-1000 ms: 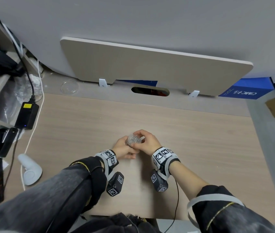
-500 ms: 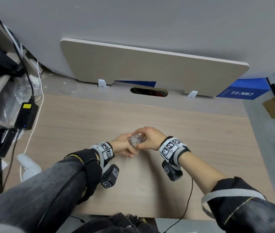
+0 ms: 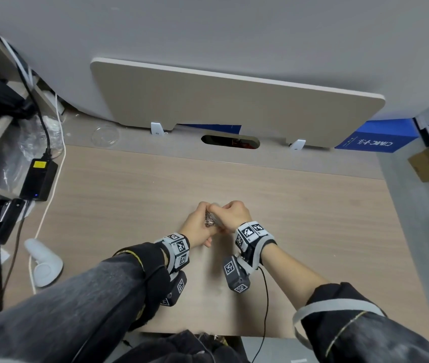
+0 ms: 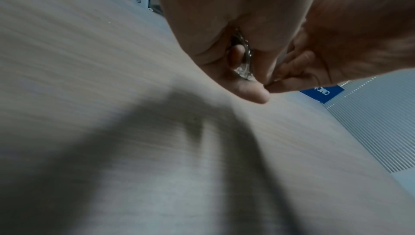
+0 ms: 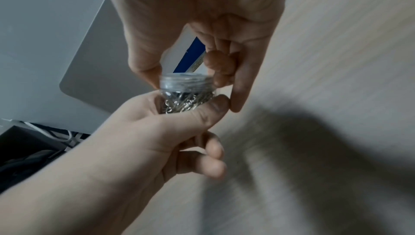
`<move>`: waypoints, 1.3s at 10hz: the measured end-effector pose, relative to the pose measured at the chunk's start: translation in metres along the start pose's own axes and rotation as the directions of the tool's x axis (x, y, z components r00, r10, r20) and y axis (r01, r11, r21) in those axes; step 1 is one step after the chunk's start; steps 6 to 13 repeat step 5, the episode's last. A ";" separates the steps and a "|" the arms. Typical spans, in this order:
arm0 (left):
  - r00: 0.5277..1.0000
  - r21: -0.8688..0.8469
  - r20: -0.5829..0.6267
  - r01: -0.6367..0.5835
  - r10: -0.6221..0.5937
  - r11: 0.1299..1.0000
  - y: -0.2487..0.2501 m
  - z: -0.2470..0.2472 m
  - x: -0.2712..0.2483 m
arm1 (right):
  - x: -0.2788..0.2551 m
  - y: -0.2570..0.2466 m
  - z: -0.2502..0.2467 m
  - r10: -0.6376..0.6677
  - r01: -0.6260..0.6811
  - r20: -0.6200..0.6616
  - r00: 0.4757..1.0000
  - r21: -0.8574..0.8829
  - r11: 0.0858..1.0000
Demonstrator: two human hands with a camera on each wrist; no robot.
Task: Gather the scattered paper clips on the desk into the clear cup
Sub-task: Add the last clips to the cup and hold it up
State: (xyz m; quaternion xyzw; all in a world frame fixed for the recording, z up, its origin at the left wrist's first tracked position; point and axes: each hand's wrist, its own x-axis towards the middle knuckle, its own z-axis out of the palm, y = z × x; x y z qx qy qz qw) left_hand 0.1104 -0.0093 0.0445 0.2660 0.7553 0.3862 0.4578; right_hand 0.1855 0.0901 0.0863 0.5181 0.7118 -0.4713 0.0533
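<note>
Above the middle of the light wood-grain tabletop (image 3: 134,195), toward its near edge, both hands meet around a small clear plastic cup (image 5: 186,96) packed with silver wire paper clips (image 5: 184,104). The left hand (image 3: 197,226) has its grip curled round the cup's lower body, thumb across the front and fingers wrapped behind. The right hand (image 3: 234,214) comes down from above, its thumb and curled fingertips (image 5: 219,68) closed on the ribbed rim at the cup's mouth. The cup is lifted off the tabletop, with the hands' shadow falling on the wood below. Along the left edge lie a black power adapter with a yellow label (image 3: 39,180) and a white rounded plastic device (image 3: 44,263); a clear round lid (image 3: 104,136) rests near the far left corner.
</note>
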 end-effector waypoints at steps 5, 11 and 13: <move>0.987 0.311 -0.083 0.159 -0.140 0.937 -0.011 -0.039 0.021 | -0.002 0.026 0.026 -0.212 0.205 0.078 0.974 -0.699 0.685; 0.987 0.311 -0.083 0.159 -0.140 0.937 -0.011 -0.039 0.021 | -0.002 0.026 0.026 -0.212 0.205 0.078 0.974 -0.699 0.685; 0.987 0.311 -0.083 0.159 -0.140 0.937 -0.011 -0.039 0.021 | -0.002 0.026 0.026 -0.212 0.205 0.078 0.974 -0.699 0.685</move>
